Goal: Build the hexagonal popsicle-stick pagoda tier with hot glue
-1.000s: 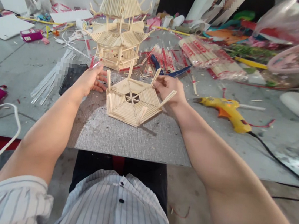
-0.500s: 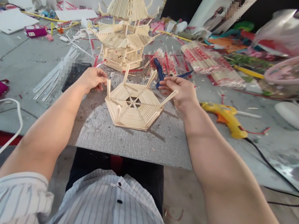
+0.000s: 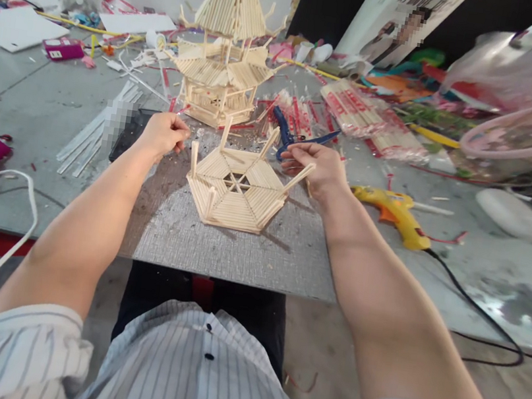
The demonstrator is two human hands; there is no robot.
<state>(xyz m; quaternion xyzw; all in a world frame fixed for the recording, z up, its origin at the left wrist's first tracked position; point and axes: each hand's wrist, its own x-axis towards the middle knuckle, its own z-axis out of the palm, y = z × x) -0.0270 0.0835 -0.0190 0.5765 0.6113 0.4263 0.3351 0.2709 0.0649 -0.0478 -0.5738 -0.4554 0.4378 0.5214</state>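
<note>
Has the stick hexagon [image 3: 235, 188] flat on the mat [image 3: 219, 246], posts up, steady for work. Flanks it with the left hand [image 3: 163, 134] just left, grip curled narrow and off the wood, and the right hand [image 3: 318, 167] at its right post, grip narrow; cannot tell whether holding

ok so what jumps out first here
A tall stick-built pagoda stands at the back of the table. In front of it, on a grey mat, lies a hexagonal stick panel with upright posts, the left hand and right hand close at either side. A yellow glue gun lies to its right.
</note>
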